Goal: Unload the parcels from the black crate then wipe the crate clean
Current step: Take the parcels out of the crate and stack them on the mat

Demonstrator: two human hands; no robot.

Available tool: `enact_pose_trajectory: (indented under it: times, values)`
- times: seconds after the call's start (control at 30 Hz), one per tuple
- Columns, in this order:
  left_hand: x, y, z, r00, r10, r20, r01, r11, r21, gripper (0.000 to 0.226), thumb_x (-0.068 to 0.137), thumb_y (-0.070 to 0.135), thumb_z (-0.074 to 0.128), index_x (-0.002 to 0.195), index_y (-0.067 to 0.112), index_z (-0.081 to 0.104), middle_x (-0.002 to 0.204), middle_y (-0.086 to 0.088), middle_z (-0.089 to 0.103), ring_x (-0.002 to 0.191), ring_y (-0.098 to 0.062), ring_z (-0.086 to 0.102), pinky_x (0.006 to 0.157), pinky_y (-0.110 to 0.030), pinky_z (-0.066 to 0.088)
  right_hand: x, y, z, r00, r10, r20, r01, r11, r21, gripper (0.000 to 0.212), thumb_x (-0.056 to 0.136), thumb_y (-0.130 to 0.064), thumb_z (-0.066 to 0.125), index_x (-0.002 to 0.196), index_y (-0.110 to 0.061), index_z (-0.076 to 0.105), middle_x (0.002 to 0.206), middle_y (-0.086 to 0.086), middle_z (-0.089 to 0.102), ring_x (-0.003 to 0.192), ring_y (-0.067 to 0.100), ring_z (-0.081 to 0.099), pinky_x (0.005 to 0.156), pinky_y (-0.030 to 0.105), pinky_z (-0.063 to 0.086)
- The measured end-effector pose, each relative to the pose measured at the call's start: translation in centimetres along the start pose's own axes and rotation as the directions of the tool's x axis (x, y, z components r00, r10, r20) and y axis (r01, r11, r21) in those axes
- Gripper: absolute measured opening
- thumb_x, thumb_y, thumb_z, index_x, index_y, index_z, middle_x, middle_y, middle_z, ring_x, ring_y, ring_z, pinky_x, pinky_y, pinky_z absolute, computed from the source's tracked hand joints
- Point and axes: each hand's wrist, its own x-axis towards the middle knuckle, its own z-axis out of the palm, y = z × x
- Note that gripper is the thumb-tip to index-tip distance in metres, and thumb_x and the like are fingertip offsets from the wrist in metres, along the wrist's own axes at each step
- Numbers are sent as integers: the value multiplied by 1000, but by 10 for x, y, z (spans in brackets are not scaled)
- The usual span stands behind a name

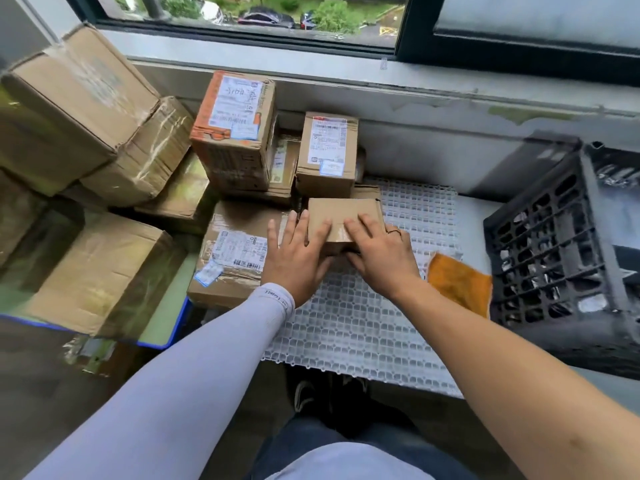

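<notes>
Soft daylight comes in from the wide glass window [263, 15] far above the fingertips. The small brown cardboard box [341, 216] under the fingers looks bright and fairly sharp. The black plastic grid crate [554, 244], off to the right of the fingers, looks smeared. Straight lines bend near the picture's edges. Shadows stay soft and dark below the wrists.
</notes>
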Motion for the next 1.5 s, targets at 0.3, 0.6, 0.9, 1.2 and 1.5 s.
enact_pose_trajectory:
  times: [0.3, 0.6, 0.9, 1.2, 1.5]
  values:
    - [24, 5, -17, 998, 45, -41, -39, 989, 141, 104, 82, 62, 74, 163, 36, 13, 167, -19, 26, 155, -38, 25, 120, -67, 14, 36, 29, -36, 993, -94, 70, 87, 991, 107, 55, 99, -59, 51, 147, -34, 43, 153, -6, 46, 125, 36, 56, 103, 48, 38]
    - [30, 3, -22, 997, 55, -52, -48, 991, 129, 87, 95, 69, 41, 165, 33, 5, 168, -25, 16, 157, -40, 17, 124, -64, 9, 39, 50, -37, 987, -149, -51, 157, 903, 401, 85, 86, -63, 62, 156, -27, 30, 156, -2, 36, 133, 23, 51, 103, 46, 52]
    - [33, -3, -15, 999, 40, -16, -39, 996, 76, 70, 103, 62, 15, 165, 33, 1, 171, -21, 3, 157, -42, 10, 123, -65, 9, 33, 45, -24, 981, -191, -14, 188, 942, 280, 90, 88, -29, 71, 161, -38, 19, 172, -2, -7, 135, 36, 50, 97, 45, 55]
    - [48, -16, -31, 994, 85, 66, -92, 990, 111, 60, 108, 51, 18, 164, 36, 4, 173, -3, 10, 159, -32, 6, 122, -66, 0, 43, 30, -21, 989, -128, 71, 102, 951, 291, 73, 103, -25, 57, 164, -23, 17, 173, 1, 0, 149, 36, 33, 115, 48, 40]
    - [43, -22, -28, 972, 231, -43, -226, 971, 82, 78, 99, 71, 31, 164, 36, 6, 173, -3, 12, 159, -30, 14, 121, -70, 7, 46, 24, -34, 990, -112, 83, 81, 947, 311, 53, 107, -34, 47, 157, -20, 37, 160, 4, 39, 142, 27, 43, 116, 46, 39]
